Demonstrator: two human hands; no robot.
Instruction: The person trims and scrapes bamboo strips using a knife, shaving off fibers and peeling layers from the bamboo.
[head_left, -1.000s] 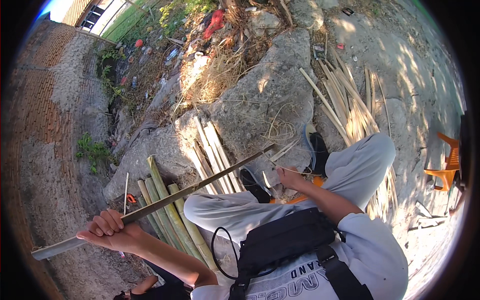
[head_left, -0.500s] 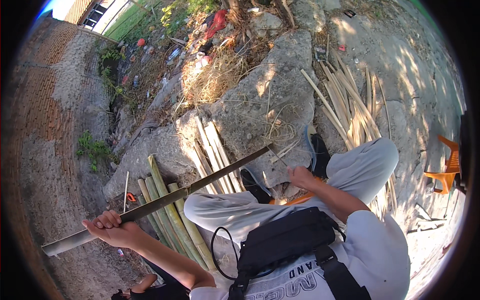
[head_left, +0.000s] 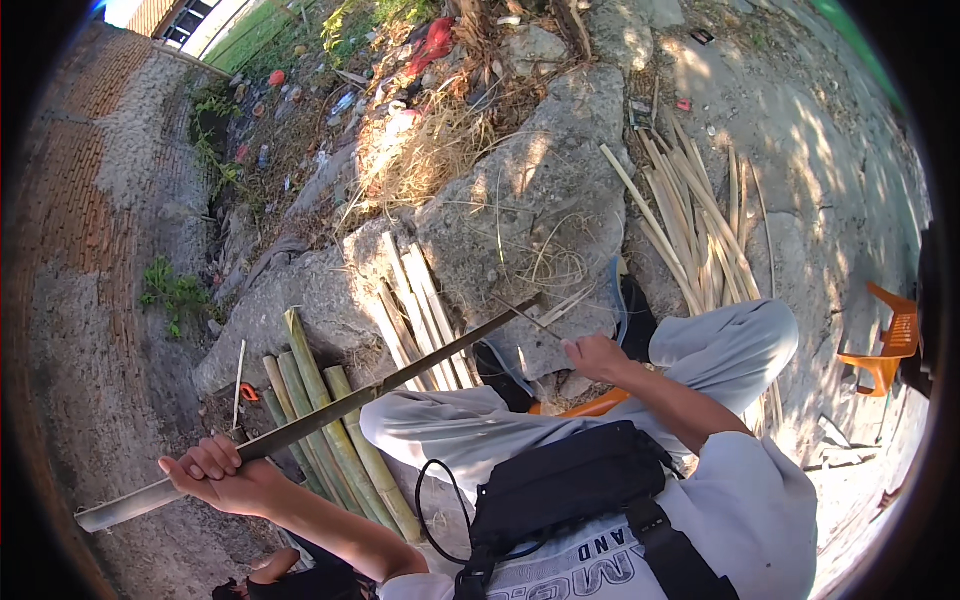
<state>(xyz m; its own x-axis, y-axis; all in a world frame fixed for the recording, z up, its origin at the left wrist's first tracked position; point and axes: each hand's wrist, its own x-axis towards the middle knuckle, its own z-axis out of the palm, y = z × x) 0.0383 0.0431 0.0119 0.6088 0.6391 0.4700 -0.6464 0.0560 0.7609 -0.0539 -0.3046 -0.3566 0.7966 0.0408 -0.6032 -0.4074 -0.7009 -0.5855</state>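
My left hand (head_left: 222,478) is wrapped round a long split bamboo strip (head_left: 330,413), dark along its length and paler at its near-left end. The strip slants up to the right across my left knee. In my closed right hand (head_left: 594,357) is a thin-bladed knife (head_left: 537,321); its handle is hidden by the fingers. The blade crosses the strip close to its far end and seems to touch it. Below that end, between my shoes, lie a few pale slivers (head_left: 568,305).
Green bamboo poles (head_left: 372,455) lie under the strip at the left. Pale split sticks (head_left: 428,310) rest against a big stone (head_left: 520,225); more slats (head_left: 690,215) lie right of it. An orange plastic chair (head_left: 885,340) stands far right. A person in dark clothing (head_left: 310,578) is lower left.
The knife has swung so its blade now reaches up-left across the strip's far end. My right hand has shifted slightly left, while my left hand keeps its grip.
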